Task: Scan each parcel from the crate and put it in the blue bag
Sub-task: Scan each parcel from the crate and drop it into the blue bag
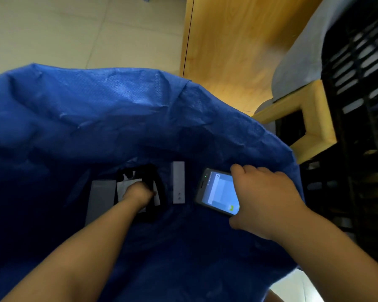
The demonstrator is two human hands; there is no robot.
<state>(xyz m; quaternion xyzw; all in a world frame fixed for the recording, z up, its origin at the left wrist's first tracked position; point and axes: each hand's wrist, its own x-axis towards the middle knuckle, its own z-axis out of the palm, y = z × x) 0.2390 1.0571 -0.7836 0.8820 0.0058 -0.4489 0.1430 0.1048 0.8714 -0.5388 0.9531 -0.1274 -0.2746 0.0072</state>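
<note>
Item count: 1 blue bag point(96, 118); 3 parcels inside it (1 grey parcel point(100, 199), 1 black parcel point(149, 173), 1 white parcel point(178, 182)); 1 handheld scanner point(218, 192); 1 black crate point(358, 83); 2 hands (left hand point(138, 194), right hand point(268, 199)).

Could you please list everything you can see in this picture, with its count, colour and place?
blue bag: one, blue, open, fills the lower frame.
black parcel: one, black with a white label, inside the bag.
grey parcel: one, grey, in the bag, left of the black parcel.
white box: one, white, narrow, in the bag, right of the black parcel.
handheld scanner: one, dark, screen lit, over the bag's right side.
crate: one, black, far right.
wooden surface: one, light brown, top centre.
floor: pale tiles, top left.
left hand: grips the black parcel.
right hand: holds the scanner.
</note>
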